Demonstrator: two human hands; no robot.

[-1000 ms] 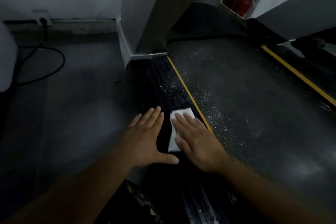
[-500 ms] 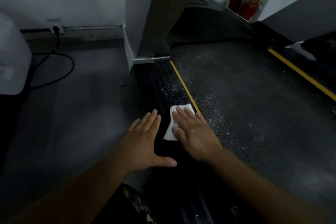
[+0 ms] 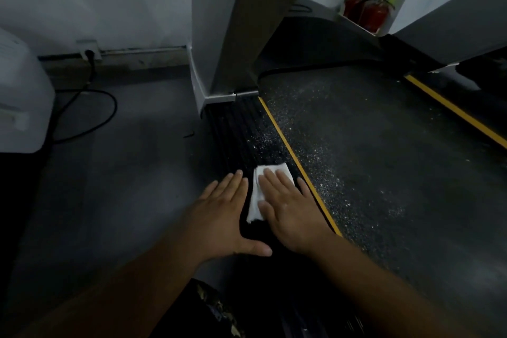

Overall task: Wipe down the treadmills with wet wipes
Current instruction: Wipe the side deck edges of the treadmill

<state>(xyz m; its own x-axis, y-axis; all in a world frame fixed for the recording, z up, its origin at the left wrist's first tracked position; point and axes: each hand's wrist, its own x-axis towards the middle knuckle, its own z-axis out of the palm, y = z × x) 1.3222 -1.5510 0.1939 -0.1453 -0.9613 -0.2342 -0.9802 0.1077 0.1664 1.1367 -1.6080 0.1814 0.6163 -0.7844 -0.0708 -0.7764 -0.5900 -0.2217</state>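
A white wet wipe [image 3: 256, 195] lies flat on the black ribbed side rail [image 3: 241, 134] of the treadmill, left of the yellow stripe [image 3: 288, 145]. My right hand [image 3: 290, 208] presses on the wipe with straight fingers and covers its right half. My left hand [image 3: 219, 214] rests flat beside it, on the rail's left edge and the floor, thumb spread out to the right. The dusty dark belt [image 3: 384, 159] stretches away to the right of the stripe. White specks dot the rail and belt ahead of the wipe.
The treadmill's upright post [image 3: 233, 30] rises just ahead of the rail. A black cable [image 3: 90, 118] loops over the grey floor from a wall socket [image 3: 89, 51]. A white appliance [image 3: 19, 96] stands at the left. Two red fire extinguishers [image 3: 367, 11] sit at the back right.
My right hand has slid the wipe forward along the side rail toward the post. My left hand has moved forward alongside it.
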